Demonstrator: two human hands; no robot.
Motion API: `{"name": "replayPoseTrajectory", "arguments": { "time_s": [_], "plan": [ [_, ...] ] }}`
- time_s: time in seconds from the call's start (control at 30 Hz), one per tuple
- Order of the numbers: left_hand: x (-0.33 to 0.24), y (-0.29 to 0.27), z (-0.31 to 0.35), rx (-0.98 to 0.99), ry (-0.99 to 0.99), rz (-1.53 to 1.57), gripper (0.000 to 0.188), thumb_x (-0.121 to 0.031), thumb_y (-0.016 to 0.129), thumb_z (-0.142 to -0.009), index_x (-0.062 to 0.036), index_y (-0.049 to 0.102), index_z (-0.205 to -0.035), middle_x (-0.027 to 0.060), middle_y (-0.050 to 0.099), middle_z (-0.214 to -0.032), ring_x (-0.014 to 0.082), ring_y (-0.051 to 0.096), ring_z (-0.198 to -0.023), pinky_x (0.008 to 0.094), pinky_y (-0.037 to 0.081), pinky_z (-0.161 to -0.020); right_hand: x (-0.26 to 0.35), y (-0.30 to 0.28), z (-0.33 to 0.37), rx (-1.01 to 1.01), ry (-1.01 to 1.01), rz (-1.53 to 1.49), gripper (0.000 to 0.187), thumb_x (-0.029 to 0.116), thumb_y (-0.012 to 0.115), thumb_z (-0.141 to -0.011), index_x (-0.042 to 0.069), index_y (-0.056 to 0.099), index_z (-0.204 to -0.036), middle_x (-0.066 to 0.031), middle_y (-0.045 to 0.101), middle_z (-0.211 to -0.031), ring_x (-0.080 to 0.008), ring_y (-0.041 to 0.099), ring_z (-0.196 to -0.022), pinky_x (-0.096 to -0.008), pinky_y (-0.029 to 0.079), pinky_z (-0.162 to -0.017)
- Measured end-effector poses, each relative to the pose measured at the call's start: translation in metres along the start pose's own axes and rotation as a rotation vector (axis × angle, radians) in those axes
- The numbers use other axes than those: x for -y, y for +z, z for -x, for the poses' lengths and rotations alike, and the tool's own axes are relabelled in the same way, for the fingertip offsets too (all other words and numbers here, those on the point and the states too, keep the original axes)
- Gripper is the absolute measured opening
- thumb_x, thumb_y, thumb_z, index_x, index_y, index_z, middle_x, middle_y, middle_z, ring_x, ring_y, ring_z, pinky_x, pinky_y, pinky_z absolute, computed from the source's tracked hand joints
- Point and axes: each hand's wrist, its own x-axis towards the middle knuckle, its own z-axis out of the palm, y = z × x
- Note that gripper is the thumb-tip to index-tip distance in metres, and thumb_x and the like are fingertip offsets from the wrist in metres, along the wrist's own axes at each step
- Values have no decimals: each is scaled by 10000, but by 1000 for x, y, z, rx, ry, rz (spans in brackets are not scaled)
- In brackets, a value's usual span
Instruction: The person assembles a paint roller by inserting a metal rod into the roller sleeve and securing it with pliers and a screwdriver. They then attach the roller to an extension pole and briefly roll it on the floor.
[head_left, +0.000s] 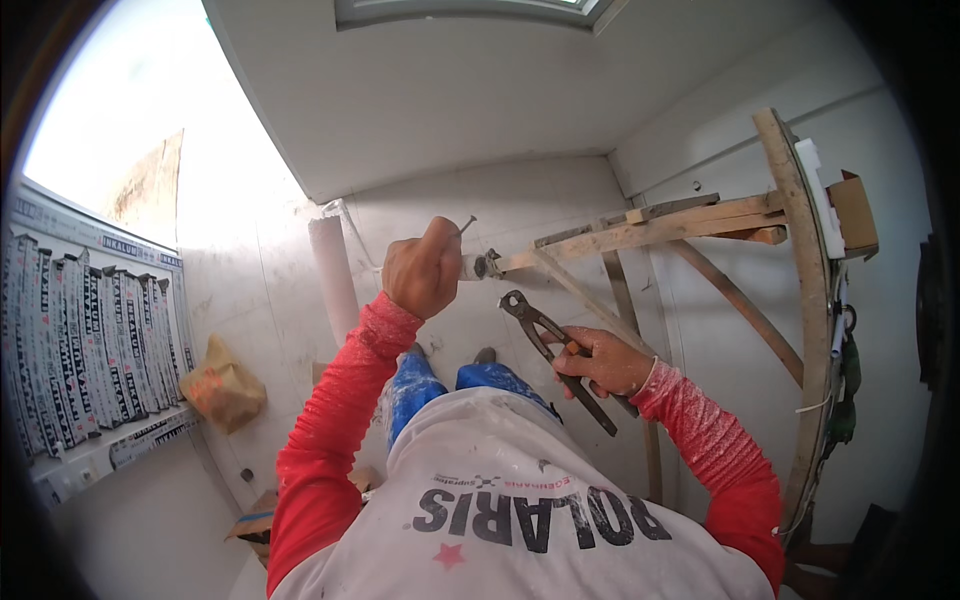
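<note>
My left hand (425, 268) is raised in front of me, its fingers closed on a nail (468, 226) that sticks up beyond the thumb side. Right beside that fist is a short pale piece with a dark, knotted-looking end (487, 264); whether the hand touches it I cannot tell. Lower and to the right, my right hand (608, 362) is wrapped round the handles of dark metal pincers (530, 312). Their jaws point up and left, below the end of a wooden beam (590, 242), and look apart from it.
A dusty wooden trestle with an upright post (795, 250) and slanted braces stands at the right. An open cardboard box (853, 212) sits beside the post. At the left are a pale roll (333, 270), a yellowish bag (225, 385) and a rack of wrapped profiles (90, 350).
</note>
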Motion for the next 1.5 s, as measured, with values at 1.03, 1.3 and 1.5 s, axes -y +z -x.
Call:
{"name": "replayPoseTrajectory", "arguments": {
  "time_s": [1.03,1.3,1.5],
  "plan": [
    [4,-11,9,153,36,-277,112,-103,569,-865,-61,469,-891,103,527,-477,338,532,-404,441,433,-417,81,22,11,-256,-184,943,635,174,457,-988,142,219,-1576,-193,645,-884,-321,645,-813,-452,516,-852],
    [-1,-17,3,120,37,-312,131,-107,595,-851,-72,473,-885,100,533,-479,342,547,-416,442,436,-417,86,21,7,-215,-168,852,674,157,488,-979,102,177,-1574,-133,612,-769,-237,614,-728,-391,508,-769],
    [5,-11,3,190,-18,-347,80,-90,554,-900,-73,484,-936,115,552,-514,348,572,-442,435,450,-440,80,20,-4,-171,6,627,379,265,604,-937,0,528,-1197,-84,595,-763,-186,614,-744,-345,508,-741]
  ]
}}
